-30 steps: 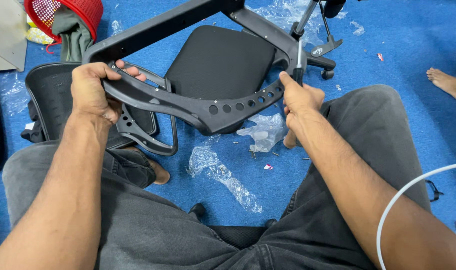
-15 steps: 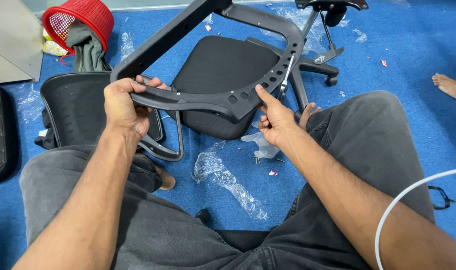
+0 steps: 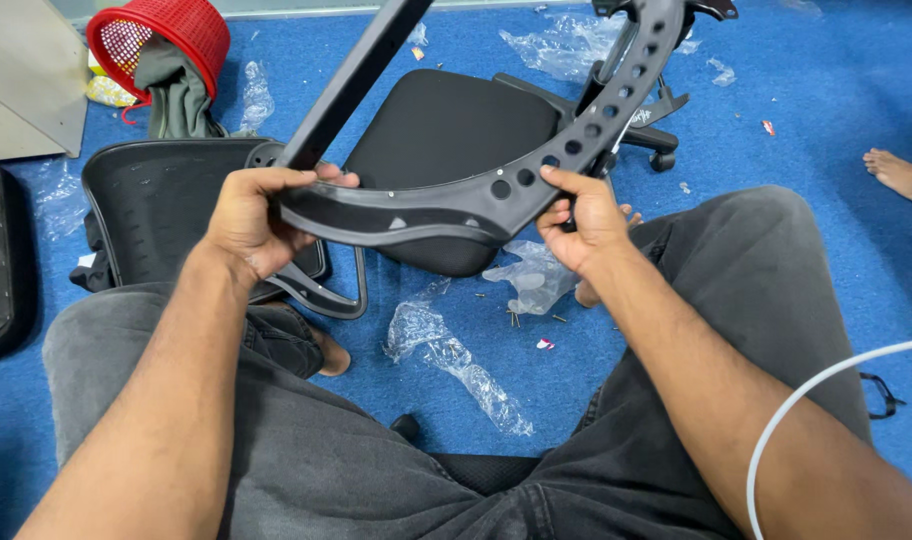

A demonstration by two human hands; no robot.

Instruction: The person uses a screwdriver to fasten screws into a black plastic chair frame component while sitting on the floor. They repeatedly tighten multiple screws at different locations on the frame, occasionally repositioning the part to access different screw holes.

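I sit on a blue carpet with a curved black plastic chair frame part (image 3: 446, 205) held up over my lap; it has a row of holes along its right arc. My left hand (image 3: 251, 220) grips its left end, where a straight black bar runs up and away. My right hand (image 3: 581, 220) clasps the frame's right side just below the holes. Behind the frame lies a black padded seat cushion (image 3: 446, 130) on the floor.
A black mesh chair back (image 3: 161, 205) lies at left. The wheeled chair base (image 3: 656, 130) stands behind the seat. A red basket (image 3: 171, 30) with cloth sits at top left. Crumpled clear plastic (image 3: 456, 360) and small screws (image 3: 516, 318) litter the carpet. Another person's bare foot (image 3: 901, 175) shows at right.
I have lifted the frame higher and turned it, so its holed arc now rises to the upper right. Both hands kept their grip and moved closer to me.
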